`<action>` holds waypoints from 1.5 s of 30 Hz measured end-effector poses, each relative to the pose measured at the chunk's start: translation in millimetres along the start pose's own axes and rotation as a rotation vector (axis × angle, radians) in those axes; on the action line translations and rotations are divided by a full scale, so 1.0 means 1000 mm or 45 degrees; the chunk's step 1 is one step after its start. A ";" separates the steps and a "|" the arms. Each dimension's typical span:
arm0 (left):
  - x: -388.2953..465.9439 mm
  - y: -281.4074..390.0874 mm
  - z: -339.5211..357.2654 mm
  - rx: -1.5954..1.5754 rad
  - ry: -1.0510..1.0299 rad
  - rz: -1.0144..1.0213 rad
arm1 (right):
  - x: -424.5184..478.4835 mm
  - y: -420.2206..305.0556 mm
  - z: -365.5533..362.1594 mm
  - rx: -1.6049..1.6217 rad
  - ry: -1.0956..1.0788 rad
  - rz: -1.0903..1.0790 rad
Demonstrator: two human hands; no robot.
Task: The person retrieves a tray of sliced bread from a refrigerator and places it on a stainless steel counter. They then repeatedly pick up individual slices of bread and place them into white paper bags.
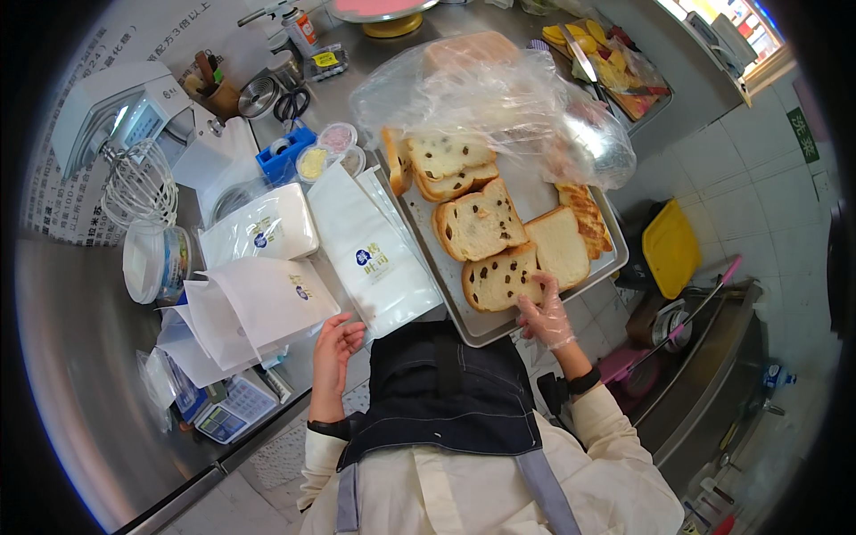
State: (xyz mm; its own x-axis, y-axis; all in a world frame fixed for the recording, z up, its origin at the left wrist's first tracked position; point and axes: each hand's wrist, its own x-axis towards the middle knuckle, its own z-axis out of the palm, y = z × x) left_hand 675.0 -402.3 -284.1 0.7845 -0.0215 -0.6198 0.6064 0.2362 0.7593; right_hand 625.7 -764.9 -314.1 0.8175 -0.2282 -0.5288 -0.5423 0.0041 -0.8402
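My right hand (550,315), in a clear plastic glove, has its fingertips at the right corner of a raisin bread slice (498,279) on a metal tray (478,334). Whether the fingers grip that slice is unclear. Another raisin slice (478,221) lies just behind it, and a plain bread slice (558,247) is to its right. Ungloved, my left hand (338,340) is held loosely with nothing in it, fingers slightly apart. It is close to the lower end of a flat white printed bag (374,257) and an opened white paper bag (287,301).
Clear plastic film (481,100) covers a loaf (471,50) at the tray's far end. A knife (582,57) rests by cut fruit. Left are a stand mixer (127,120), a blue tape dispenser (284,157), lidded tubs (313,162) and a digital scale (234,408).
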 end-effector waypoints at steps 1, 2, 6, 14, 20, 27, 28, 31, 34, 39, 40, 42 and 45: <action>-0.001 0.001 0.000 0.003 0.003 -0.001 | 0.002 0.006 0.003 0.002 0.087 -0.022; -0.001 0.001 0.001 0.000 0.000 0.010 | 0.004 0.010 0.005 0.004 0.175 -0.043; -0.004 -0.002 -0.004 -0.006 0.004 0.027 | 0.009 0.012 0.006 -0.014 0.242 -0.078; -0.006 -0.003 -0.010 -0.020 0.004 0.022 | 0.008 0.007 -0.008 -1.121 0.515 -0.591; -0.003 0.003 -0.003 -0.027 -0.024 0.048 | 0.024 -0.123 0.001 -1.209 0.422 -1.111; -0.008 0.006 -0.001 0.049 -0.024 0.133 | 0.144 -0.173 0.064 -1.914 0.006 -0.987; -0.011 0.005 -0.002 0.059 -0.004 0.152 | 0.148 -0.177 0.064 -1.969 -0.015 -1.024; -0.021 -0.004 -0.018 -0.048 0.076 0.167 | 0.159 -0.195 0.064 -2.113 -0.094 -1.042; -0.023 -0.016 -0.037 -0.188 0.147 0.149 | 0.173 -0.209 0.063 -2.179 -0.142 -1.149; -0.025 -0.014 -0.043 -0.201 0.155 0.154 | 0.219 -0.201 0.060 -2.276 -0.126 -1.382; -0.026 -0.012 -0.042 -0.195 0.166 0.158 | 0.206 -0.213 0.062 -2.230 -0.159 -1.293; -0.026 -0.010 -0.041 -0.159 0.156 0.181 | 0.180 -0.227 0.059 -2.004 -0.117 -1.241; -0.024 -0.009 -0.040 -0.133 0.136 0.176 | 0.128 -0.225 0.030 -1.490 0.084 -1.197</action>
State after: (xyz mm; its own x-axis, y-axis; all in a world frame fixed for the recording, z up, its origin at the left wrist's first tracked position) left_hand 646.0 -365.4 -284.0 0.8378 0.1200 -0.5327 0.4725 0.3297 0.8173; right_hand 858.0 -765.6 -196.3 0.9532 0.2520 0.1668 0.2904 -0.9165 -0.2752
